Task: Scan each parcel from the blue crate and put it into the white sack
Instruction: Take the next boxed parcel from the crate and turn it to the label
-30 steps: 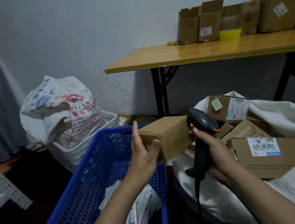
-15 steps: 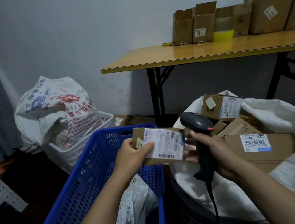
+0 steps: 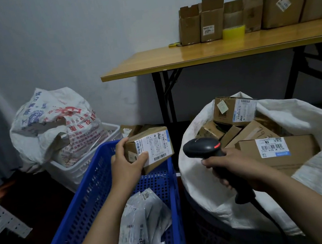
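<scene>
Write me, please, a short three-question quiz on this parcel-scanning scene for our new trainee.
1. True or false: the left hand holds a small brown cardboard parcel with its white label in view.
2. What does the right hand grip? A) a pair of scissors B) a black handheld barcode scanner C) a marker pen
3. What is left in the blue plastic crate?
Key: 1 true; 2 B; 3 grey plastic mailer bags.
</scene>
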